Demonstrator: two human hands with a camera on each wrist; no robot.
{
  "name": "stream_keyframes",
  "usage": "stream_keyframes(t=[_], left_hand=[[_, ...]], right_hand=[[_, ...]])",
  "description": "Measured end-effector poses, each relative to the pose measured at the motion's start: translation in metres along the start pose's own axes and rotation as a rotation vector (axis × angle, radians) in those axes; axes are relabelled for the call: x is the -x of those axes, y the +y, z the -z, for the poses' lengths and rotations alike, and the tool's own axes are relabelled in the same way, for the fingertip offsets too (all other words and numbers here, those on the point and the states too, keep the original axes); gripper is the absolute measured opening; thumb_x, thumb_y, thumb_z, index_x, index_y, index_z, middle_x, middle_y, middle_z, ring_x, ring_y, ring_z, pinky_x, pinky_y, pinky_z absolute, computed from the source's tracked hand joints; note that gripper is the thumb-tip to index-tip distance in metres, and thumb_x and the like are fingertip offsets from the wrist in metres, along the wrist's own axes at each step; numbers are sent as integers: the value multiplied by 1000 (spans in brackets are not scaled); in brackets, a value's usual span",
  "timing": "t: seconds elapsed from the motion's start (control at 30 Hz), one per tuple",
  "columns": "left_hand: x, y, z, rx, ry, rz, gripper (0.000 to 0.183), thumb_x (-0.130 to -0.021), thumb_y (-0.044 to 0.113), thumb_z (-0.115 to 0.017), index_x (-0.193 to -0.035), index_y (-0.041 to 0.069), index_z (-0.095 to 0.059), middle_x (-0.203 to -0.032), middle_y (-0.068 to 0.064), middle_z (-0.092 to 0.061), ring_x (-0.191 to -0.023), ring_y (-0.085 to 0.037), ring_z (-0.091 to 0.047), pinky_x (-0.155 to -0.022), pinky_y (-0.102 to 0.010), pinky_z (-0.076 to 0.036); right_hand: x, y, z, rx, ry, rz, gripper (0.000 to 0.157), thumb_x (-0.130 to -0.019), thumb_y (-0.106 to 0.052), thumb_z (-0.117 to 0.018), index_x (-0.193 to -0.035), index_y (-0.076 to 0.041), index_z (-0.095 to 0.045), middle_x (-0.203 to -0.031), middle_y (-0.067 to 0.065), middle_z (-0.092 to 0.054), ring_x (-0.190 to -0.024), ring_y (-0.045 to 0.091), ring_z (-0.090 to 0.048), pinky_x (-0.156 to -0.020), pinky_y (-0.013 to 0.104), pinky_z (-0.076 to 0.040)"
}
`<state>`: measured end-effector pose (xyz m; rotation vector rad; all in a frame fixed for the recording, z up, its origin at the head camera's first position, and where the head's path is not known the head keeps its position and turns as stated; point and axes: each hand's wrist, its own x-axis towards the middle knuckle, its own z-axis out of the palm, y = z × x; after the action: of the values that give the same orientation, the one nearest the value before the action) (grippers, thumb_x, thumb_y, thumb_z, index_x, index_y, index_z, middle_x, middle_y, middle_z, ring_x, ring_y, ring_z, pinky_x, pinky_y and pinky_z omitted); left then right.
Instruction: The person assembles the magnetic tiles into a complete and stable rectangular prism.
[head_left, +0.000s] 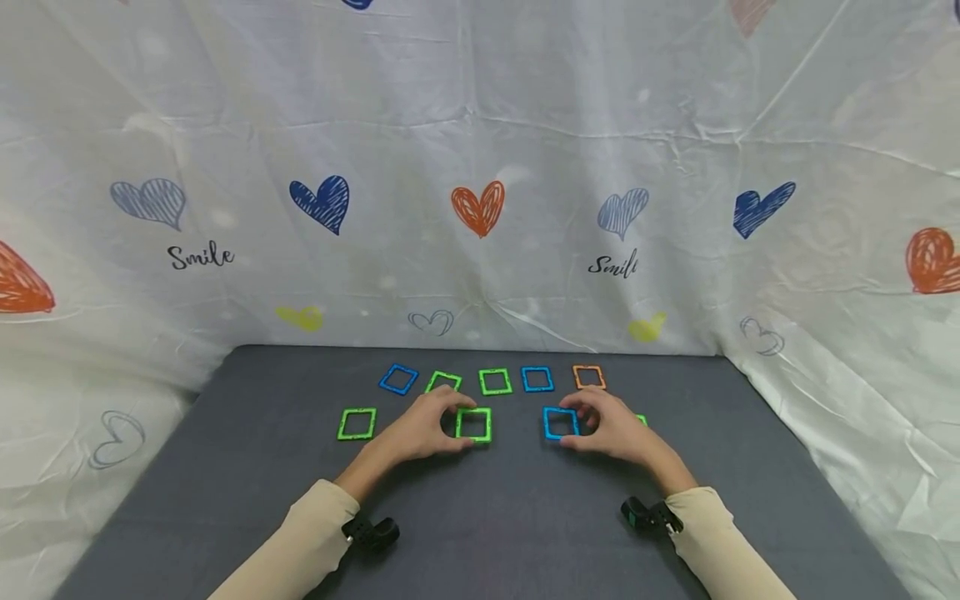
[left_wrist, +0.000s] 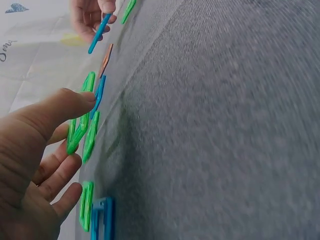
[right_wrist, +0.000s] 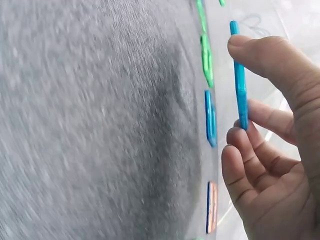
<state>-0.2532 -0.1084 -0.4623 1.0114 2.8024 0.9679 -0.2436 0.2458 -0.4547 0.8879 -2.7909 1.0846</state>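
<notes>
Your left hand (head_left: 427, 423) pinches a glossy, hollow green square (head_left: 489, 425); your right hand (head_left: 611, 425), at its 3 o'clock, pinches a blue square (head_left: 546, 423). Both hang above coarse grey cloth (head_left: 510, 517), with 5 thin frames (head_left: 496, 393) at 12 o'clock.

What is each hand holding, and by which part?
Left hand: green square frame, pinched by opposite edges. Right hand: blue square frame, likewise pinched.

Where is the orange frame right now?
In the head view, the orange frame sits at the back row's right end, beside a blue frame and just beyond the right hand.
</notes>
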Motion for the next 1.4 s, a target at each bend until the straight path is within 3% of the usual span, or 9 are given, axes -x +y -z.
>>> stream_keyframes(t=[0.27, 0.77, 1.4], left_hand=[[-7, 8, -7, 12, 4, -41, 50, -84, 25, -86, -128, 9, -69, -116, -4, -60, -98, -20, -57, -83, -40, -50], [-9, 15, -10, 16, -15, -20, 50, -84, 25, -86, -129, 10, -68, -119, -3, -60, -100, -20, -58, -83, -40, -50], [-13, 15, -14, 12, -18, -29, 52, -85, 30, -85, -129, 8, -68, -115, -4, -60, -99, -21, -56, -83, -38, -48]], right_hand=[[-3, -5, -9, 2, -5, 32, 49, -81, -30, -89, -121, -9, -69, -102, -1, -57, -83, 15, -56, -72, 32, -52], [-14, -16, -22, -10, 16, 74, 49, -81, -29, -89, -121, -11, -69, -102, 0, -58, -83, 14, -57, -71, 32, -52], [-24, -25, -35, -8, 2, 52, 48, -80, -30, -90, -120, -12, -70, -97, -4, -54, -80, 15, -55, -71, 31, -51]])
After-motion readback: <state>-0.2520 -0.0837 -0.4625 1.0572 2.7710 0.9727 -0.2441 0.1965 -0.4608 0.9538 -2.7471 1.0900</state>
